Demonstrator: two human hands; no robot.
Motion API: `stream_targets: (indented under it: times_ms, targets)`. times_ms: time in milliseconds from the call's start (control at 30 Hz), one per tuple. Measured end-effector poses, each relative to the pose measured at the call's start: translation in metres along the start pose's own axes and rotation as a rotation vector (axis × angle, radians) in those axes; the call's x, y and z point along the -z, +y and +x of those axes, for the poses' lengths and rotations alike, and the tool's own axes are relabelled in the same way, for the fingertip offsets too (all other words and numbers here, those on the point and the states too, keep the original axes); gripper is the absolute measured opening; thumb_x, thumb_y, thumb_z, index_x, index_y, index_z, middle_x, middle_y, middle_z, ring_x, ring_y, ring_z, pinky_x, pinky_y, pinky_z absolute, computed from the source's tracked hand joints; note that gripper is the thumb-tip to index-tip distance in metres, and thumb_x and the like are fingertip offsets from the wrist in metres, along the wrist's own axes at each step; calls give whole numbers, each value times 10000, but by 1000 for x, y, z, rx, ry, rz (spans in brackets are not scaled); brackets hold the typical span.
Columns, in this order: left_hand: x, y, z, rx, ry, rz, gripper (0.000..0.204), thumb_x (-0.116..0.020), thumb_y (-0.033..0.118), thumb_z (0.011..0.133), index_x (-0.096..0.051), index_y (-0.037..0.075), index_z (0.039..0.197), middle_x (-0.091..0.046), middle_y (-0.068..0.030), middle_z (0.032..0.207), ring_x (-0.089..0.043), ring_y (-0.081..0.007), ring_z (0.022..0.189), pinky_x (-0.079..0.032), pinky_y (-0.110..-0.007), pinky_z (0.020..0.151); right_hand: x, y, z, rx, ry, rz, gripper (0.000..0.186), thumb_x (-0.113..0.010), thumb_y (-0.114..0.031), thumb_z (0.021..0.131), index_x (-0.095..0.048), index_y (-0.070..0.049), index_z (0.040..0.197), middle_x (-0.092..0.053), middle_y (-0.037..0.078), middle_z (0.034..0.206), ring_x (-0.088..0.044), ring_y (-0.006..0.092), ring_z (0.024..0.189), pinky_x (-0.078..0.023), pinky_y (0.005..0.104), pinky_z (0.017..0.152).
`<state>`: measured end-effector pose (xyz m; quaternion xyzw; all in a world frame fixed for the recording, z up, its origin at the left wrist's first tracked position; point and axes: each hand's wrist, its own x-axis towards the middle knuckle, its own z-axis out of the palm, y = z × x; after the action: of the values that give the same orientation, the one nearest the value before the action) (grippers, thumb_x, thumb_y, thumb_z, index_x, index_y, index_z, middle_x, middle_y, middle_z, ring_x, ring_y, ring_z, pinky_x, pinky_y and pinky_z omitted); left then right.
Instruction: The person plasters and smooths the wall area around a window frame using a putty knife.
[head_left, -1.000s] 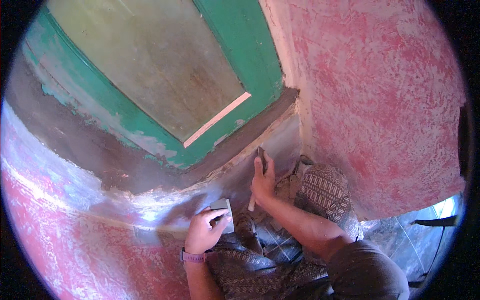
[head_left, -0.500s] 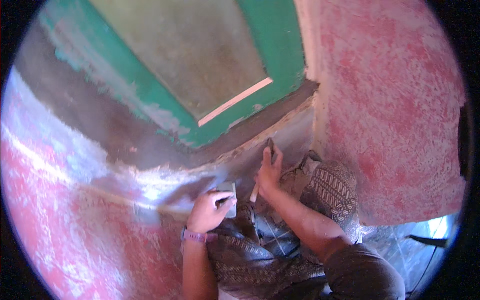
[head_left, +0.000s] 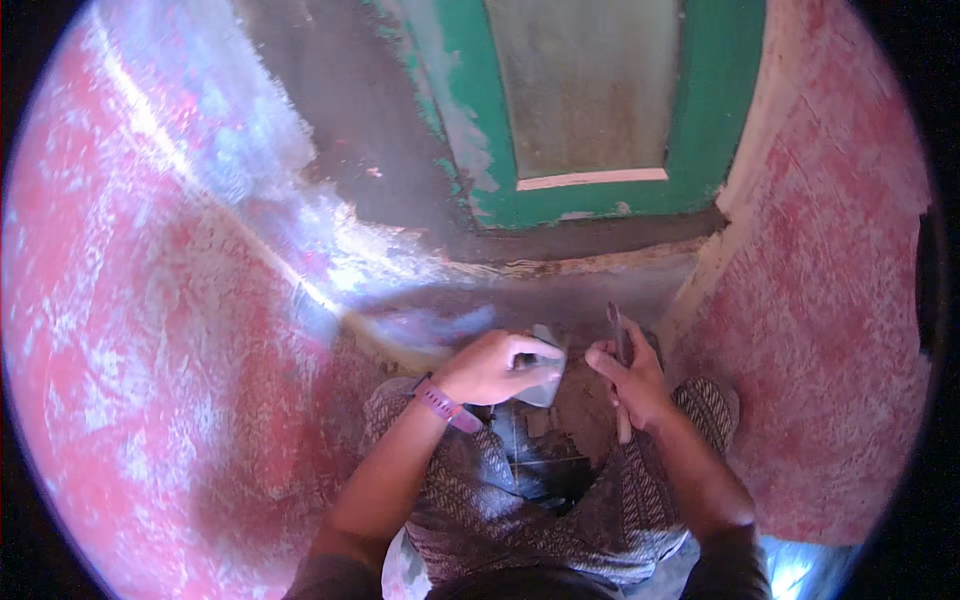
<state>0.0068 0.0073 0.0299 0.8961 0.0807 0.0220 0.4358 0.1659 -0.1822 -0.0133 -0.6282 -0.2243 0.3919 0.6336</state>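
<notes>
My left hand (head_left: 488, 370), with a pinkish strap on its wrist, pinches a flat grey rectangular plate (head_left: 540, 392) between thumb and fingers. The plate is tilted over my lap, and part of it lies behind the fingers. To its right my right hand (head_left: 640, 380) is closed around a slim tool (head_left: 614, 320) that looks like a putty knife. Its dark narrow end points up toward the wall, and its pale handle end shows below the fist. The two hands are close together, with a small gap between plate and tool.
Ahead stands a green frame (head_left: 545, 208) around a dull panel, bordered by dark grey plaster (head_left: 370, 180). A rough ledge (head_left: 580, 265) runs beneath it. Pink mottled walls (head_left: 840, 330) flank both sides. Patterned cloth (head_left: 570, 555) covers my legs.
My view has turned, so the green frame sits further right and more upright. My right hand has drawn back from near the ledge, tool still held. The plate stays in my left hand.
</notes>
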Motion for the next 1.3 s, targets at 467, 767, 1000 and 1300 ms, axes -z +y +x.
stream_targets:
  times_ms: [467,767,1000,1300]
  targets:
    - [-98,-6,26,241,446,-798,755,-706,263,975,-310,40,1577,-541,-148,1420,-572,-198,1218,-483,-349,1020,7,20,9,51,233,457,599,-722,0,893,-430,-20,1415,-582,127,1276,-613,246,1106,-519,390,943]
    - [-89,-68,67,363,865,94,1224,-782,427,858,71,-118,1546,127,-381,1609,57,-498,1526,-123,-502,1244,7,24,6,105,261,407,619,-699,-10,900,-403,-16,1443,-584,127,1275,-608,231,1101,-501,371,943]
    - [-108,-75,79,474,761,523,1236,-790,401,811,61,-103,1553,81,-358,1623,6,-503,1528,-148,-606,1215,21,47,22,66,312,305,761,-727,-47,894,-289,27,1512,-507,168,1389,-551,272,1201,-454,373,995]
    - [-127,-54,60,585,424,-677,708,-584,452,1007,-399,18,1534,-455,-233,1529,-396,-328,1455,-292,-395,1198,16,52,22,163,269,288,642,-707,-32,900,-384,24,1452,-541,160,1335,-550,270,1186,-437,373,1016]
